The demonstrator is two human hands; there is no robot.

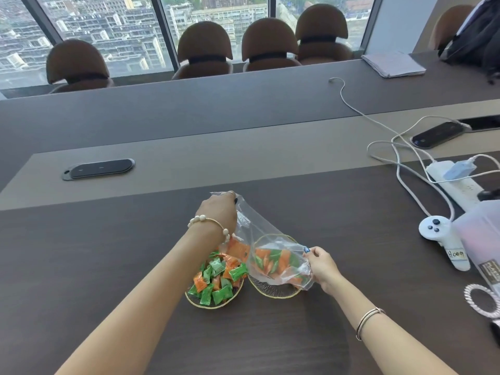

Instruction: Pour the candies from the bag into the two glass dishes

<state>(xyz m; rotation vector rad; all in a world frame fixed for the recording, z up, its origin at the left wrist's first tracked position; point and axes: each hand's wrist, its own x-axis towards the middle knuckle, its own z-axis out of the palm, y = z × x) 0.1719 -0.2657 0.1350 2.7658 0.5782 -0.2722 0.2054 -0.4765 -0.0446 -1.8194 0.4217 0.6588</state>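
Observation:
A clear plastic bag (259, 226) lies tilted over two gold-rimmed glass dishes on the dark table. My left hand (219, 212) grips the bag's raised far end. My right hand (320, 262) pinches its lower end over the right dish (273, 292). Orange and green wrapped candies (273, 262) sit inside the bag above that dish. The left dish (194, 297) is heaped with green and orange candies (216, 277). Whether any candy lies in the right dish itself I cannot tell.
To the right stand a white game controller (443, 240), a white power strip (457, 185) with cables, a frosted plastic box (481, 239) and a hair tie (480, 300). A black socket cover (98, 169) is set into the table further back. Chairs line the far side.

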